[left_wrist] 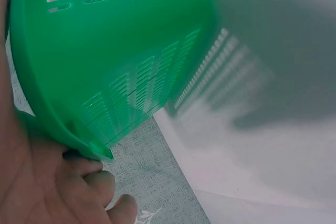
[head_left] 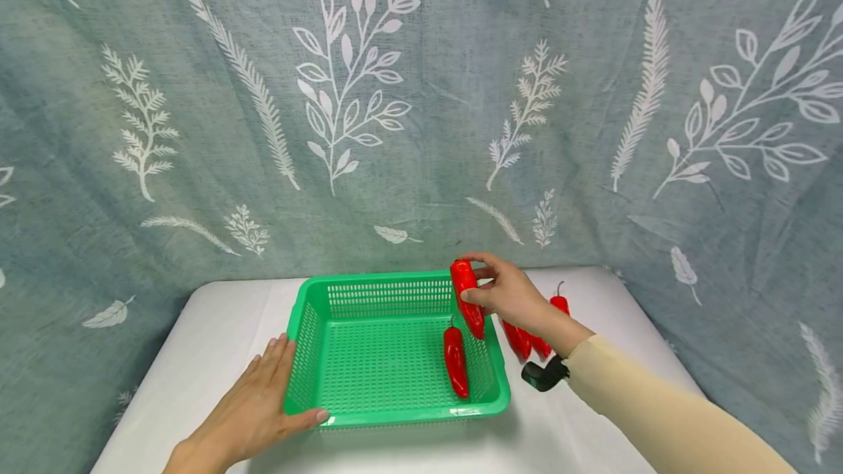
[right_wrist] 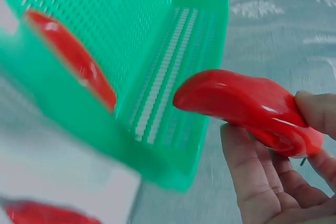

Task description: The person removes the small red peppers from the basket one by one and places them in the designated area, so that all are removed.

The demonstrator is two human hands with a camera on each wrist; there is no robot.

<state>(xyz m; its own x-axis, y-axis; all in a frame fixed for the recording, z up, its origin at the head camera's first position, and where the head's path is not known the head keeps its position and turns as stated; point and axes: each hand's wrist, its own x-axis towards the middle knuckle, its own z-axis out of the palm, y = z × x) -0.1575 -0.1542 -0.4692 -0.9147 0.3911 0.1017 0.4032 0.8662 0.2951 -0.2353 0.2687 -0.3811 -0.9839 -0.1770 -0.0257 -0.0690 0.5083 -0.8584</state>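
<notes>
A glossy red chili pepper (head_left: pixel 467 298) is pinched between the thumb and fingers of my right hand (head_left: pixel 514 300), over the right rim of a green plastic basket (head_left: pixel 309 357). In the right wrist view the held pepper (right_wrist: pixel 247 106) points its tip toward the basket. A second red pepper (head_left: pixel 455 362) lies inside, along the basket's right side. My left hand (head_left: pixel 257 401) rests at the basket's left front corner, fingers straight along the side and thumb on the front rim. The left wrist view shows its palm (left_wrist: pixel 37 182) beside the basket wall.
Several more red peppers (head_left: pixel 516 341) lie on the table to the right of the basket, partly hidden by my right forearm. The white-covered table (head_left: pixel 217 335) ends at a grey-green curtain (head_left: pixel 435 130) with white leaf prints. A black wrist strap (head_left: pixel 546 373) hangs under the right wrist.
</notes>
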